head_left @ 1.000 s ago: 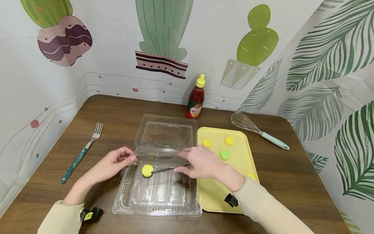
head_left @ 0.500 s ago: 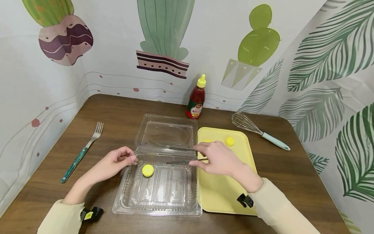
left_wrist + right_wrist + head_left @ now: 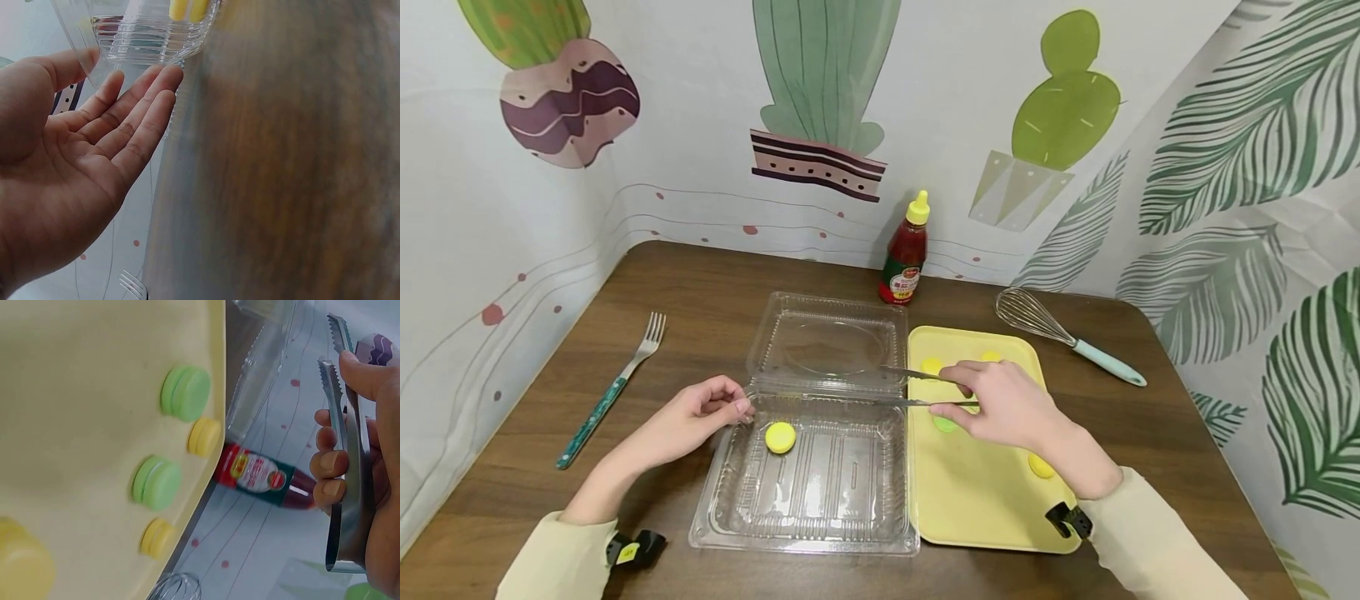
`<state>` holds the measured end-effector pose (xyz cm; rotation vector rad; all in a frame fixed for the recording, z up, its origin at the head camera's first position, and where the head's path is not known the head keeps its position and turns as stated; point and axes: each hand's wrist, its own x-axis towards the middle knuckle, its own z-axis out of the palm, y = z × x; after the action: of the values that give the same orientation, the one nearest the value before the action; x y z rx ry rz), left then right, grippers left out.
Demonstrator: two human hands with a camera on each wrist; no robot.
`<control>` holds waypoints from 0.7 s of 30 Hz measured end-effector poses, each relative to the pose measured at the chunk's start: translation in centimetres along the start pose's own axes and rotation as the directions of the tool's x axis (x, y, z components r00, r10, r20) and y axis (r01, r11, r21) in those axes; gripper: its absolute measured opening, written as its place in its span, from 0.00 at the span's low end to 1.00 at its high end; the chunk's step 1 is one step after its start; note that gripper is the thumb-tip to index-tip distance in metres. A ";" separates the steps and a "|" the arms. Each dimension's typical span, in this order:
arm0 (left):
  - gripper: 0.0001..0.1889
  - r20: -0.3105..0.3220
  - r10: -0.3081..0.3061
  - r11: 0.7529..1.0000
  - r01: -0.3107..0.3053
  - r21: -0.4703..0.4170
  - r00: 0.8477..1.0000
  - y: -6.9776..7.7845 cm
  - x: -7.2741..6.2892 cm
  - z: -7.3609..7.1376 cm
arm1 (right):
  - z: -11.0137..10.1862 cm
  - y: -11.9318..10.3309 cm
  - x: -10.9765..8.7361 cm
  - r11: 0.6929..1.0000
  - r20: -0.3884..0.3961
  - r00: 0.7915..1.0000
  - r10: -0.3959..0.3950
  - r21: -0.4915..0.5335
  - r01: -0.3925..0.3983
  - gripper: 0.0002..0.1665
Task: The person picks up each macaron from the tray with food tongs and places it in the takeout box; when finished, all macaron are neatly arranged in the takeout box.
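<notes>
My right hand (image 3: pixel 1011 404) grips metal tongs (image 3: pixel 355 487) over the yellow tray (image 3: pixel 977 508); their toothed tips stand apart with nothing between them. Under and around that hand lie macarons on the tray, among them a green macaron (image 3: pixel 185 394) and a yellow macaron (image 3: pixel 205 437). One more yellow macaron (image 3: pixel 780 437) sits inside the clear plastic container (image 3: pixel 805 542), toward its back left. At the container's left back corner, my left hand (image 3: pixel 696 417) pinches the rim, thumb on one side and fingers along the outer wall. The hinged lid (image 3: pixel 835 342) lies folded back.
A sauce bottle (image 3: pixel 904 262) with a yellow cap stands behind the container against the patterned backdrop. To the right of the tray lies a whisk (image 3: pixel 1075 337). A fork (image 3: pixel 610 392) with a teal handle rests at the left.
My right hand and the tongs have moved right, from the yellow macaron in the container to above the tray. The tongs have let go of that macaron. My left hand has stayed put.
</notes>
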<state>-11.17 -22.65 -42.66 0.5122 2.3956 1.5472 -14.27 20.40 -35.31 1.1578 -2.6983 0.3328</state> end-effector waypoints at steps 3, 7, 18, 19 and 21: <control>0.08 0.001 0.003 1.000 -0.003 0.009 1.000 -0.1 0.0 0.0 | -0.3 0.5 -0.7 1.000 -0.003 1.000 0.021 -0.005 -0.021 0.19; 0.08 -0.003 -0.004 1.000 0.004 0.018 1.000 -0.4 0.1 0.0 | -0.6 1.2 -1.8 0.999 -0.013 0.999 0.044 -0.012 -0.044 0.18; 0.07 -0.002 0.012 1.000 -0.012 0.014 1.000 -0.5 0.0 0.0 | -1.4 3.2 -5.3 0.989 -0.025 0.990 0.138 -0.043 -0.139 0.18; 0.07 -0.002 0.012 1.000 -0.012 0.012 1.000 -0.5 0.0 0.0 | -1.5 3.3 -5.7 0.988 -0.026 0.989 0.146 -0.047 -0.147 0.18; 0.07 -0.002 0.012 1.000 -0.012 0.011 1.000 -0.5 0.0 0.0 | -1.6 3.5 -6.3 0.985 -0.030 0.987 0.160 -0.056 -0.162 0.18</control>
<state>-11.23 -22.83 -43.08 0.5285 2.4083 1.5412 -12.41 27.56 -35.82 0.9160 -2.7658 0.2878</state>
